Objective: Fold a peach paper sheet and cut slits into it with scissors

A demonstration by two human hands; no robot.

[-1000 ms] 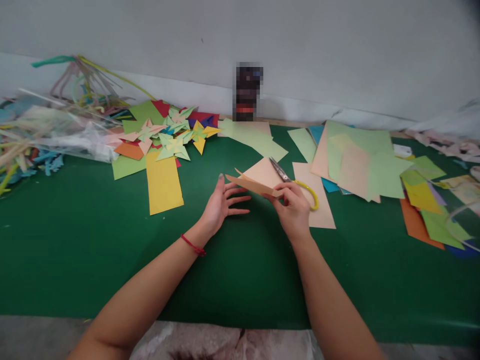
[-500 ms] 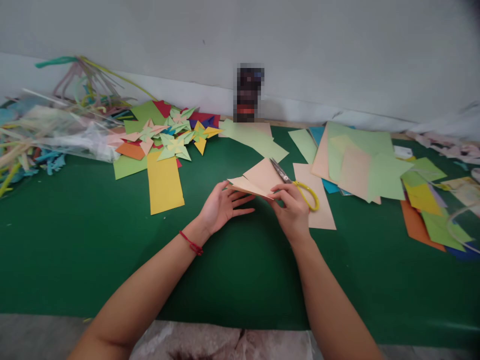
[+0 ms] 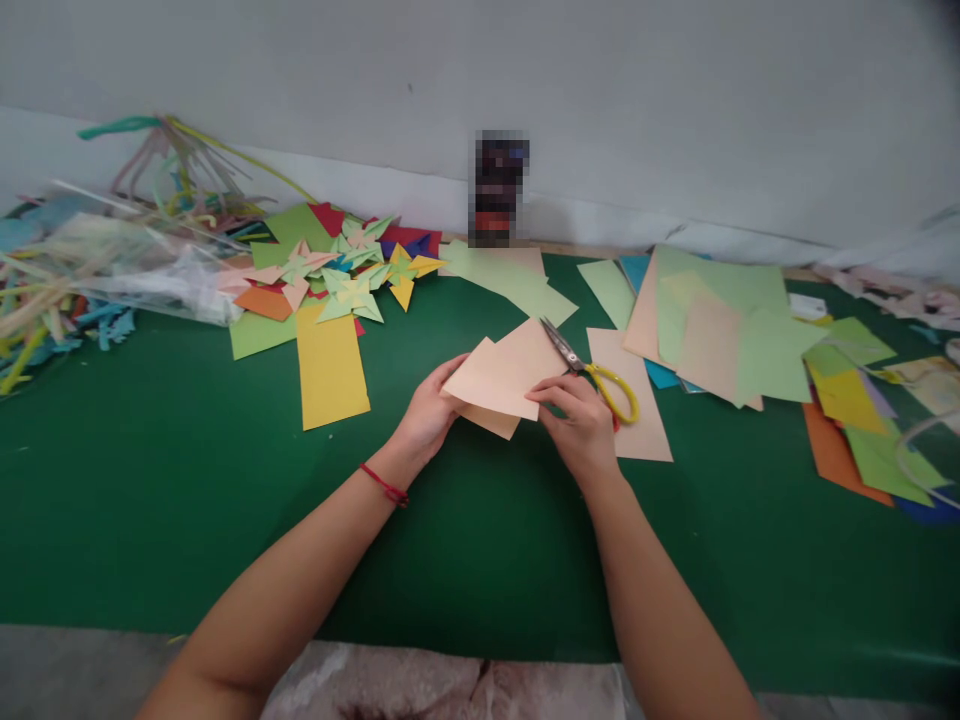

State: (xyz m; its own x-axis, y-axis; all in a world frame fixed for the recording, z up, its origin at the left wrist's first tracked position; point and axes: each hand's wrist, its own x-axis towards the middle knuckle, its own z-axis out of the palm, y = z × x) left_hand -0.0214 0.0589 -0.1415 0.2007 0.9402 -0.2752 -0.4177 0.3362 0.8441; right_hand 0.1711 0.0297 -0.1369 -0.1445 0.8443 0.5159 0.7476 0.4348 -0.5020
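Above the green table, a folded sheet of peach paper (image 3: 491,382) is held between both hands, its two layers parted along the near side. My left hand (image 3: 431,408) is closed on its left edge, the fingers mostly hidden beneath. At the near right corner, my right hand (image 3: 581,415) pinches the paper between thumb and fingers. Another peach sheet (image 3: 531,340) lies just behind it. Scissors with yellow handles (image 3: 611,388) rest beside my right hand, blades pointing away to the left, partly over a peach sheet (image 3: 643,415).
Folded paper stars (image 3: 352,290) and coloured sheets lie at the back left, with a yellow sheet (image 3: 332,370) nearer. Plastic bags and strips (image 3: 150,265) crowd the far left. Green and peach sheets (image 3: 712,330) spread at the right. A blurred dark object (image 3: 499,188) stands by the wall.
The paper has tilted so its broad face now shows, its layers spread apart. My left hand's outstretched fingers have closed on its left edge. My right hand still pinches the right corner.
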